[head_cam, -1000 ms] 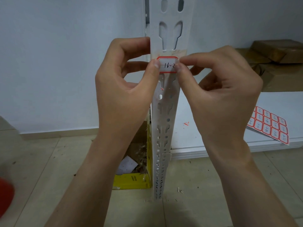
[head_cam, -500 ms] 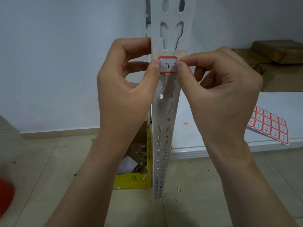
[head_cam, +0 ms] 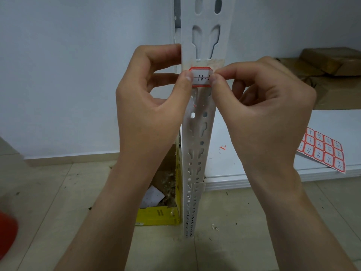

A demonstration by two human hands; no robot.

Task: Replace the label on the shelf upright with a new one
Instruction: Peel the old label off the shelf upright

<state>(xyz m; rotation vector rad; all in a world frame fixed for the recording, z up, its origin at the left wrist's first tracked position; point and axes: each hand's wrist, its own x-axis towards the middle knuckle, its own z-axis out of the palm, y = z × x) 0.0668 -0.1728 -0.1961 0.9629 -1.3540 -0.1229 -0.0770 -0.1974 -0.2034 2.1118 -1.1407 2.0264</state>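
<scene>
The shelf upright (head_cam: 197, 137) looks like matt white painted metal, punched with slots, with a dull yellowish patch of old adhesive just above the paper label (head_cam: 201, 77), which is smooth white with a red border. The label sheet (head_cam: 322, 151) is slightly glossy paper, the boxes (head_cam: 332, 75) matt brown cardboard, and the floor (head_cam: 58, 192) smooth, dusty tile.

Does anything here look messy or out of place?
Yes. A yellowish strip of old residue sits on the upright just above the new label, and a red scrap lies on the shelf.
</scene>
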